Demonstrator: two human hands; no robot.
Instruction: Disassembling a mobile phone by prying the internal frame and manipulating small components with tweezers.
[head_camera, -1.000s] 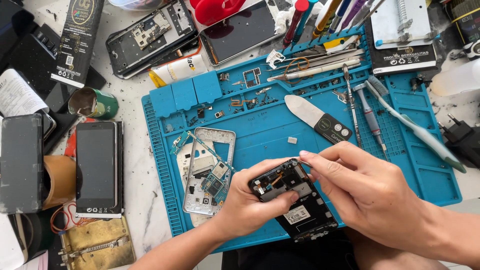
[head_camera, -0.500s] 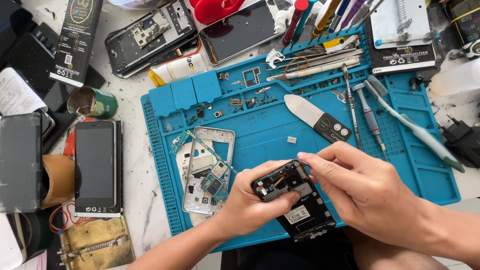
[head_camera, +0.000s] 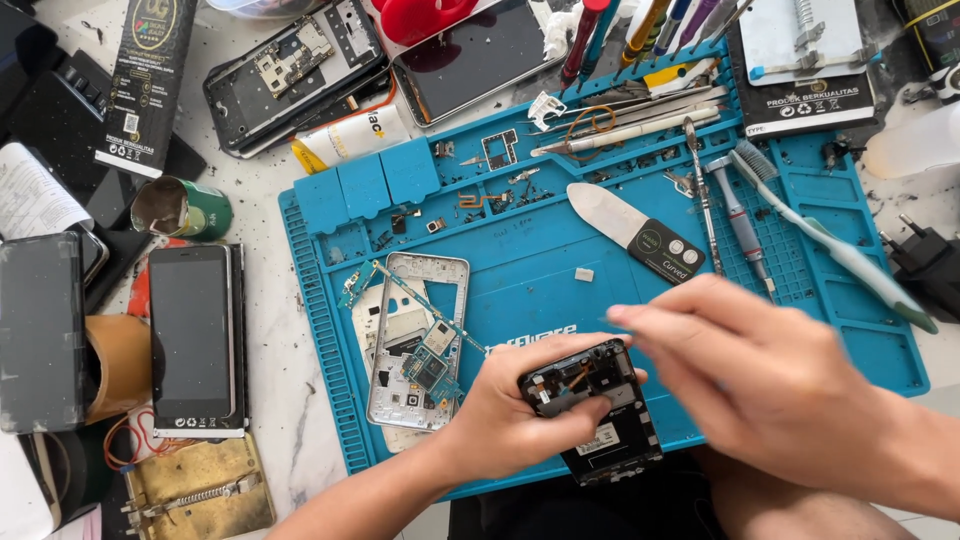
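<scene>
Holding: left hand (head_camera: 510, 415) clamps an opened black phone (head_camera: 597, 410), back cover off, over the near edge of the blue repair mat (head_camera: 520, 260).
Right hand: right hand (head_camera: 770, 385) hovers just beside the phone's top, fingers pinched; blurred, so I cannot tell whether they grip a small tool or part.
Risk: a slip at the exposed top end could tear a flex cable, judging by the loose wiring there.
Risk: phone overhangs the mat edge; a dropped screw would likely fall to the lap.
Room: silver phone frame (head_camera: 415, 340) sits left of the left hand; bare mat lies beyond the fingers, before the metal spudger (head_camera: 635, 228).
</scene>
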